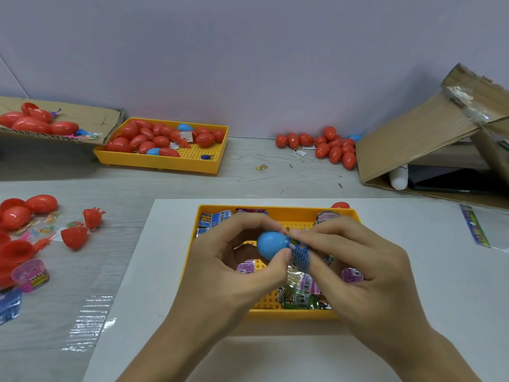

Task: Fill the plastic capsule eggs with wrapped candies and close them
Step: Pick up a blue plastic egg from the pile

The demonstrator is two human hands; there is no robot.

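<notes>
I see the left hand [231,260] pinching a smooth, glossy blue egg half [271,248], thumb below and fingers curled over the top. The right hand [355,268] meets it from the other side, its fingertips closed on a blue wrapped candy [300,255] with a crinkled, cross-hatched wrapper, which touches the egg half's open end. Both hands are held just above a shallow yellow tray [278,212] of hard plastic with a perforated floor, resting on a flat white sheet [143,271].

In that tray lie more foil packets [298,292], shiny and creased, in purple, green and blue; the hands hide much of the tray's middle from me. A red egg [340,205] peeks over its far rim.

Farther back, a second yellow tray [170,161] holds many glossy red eggs and two blue ones. A loose cluster of red eggs [330,147] lies on the grey wood-grain table [248,183], beside a tilted, taped cardboard box [418,136]. To the left I see open red egg halves [73,237], small toys and packets, and a cardboard flap [91,117] carrying more red eggs.
</notes>
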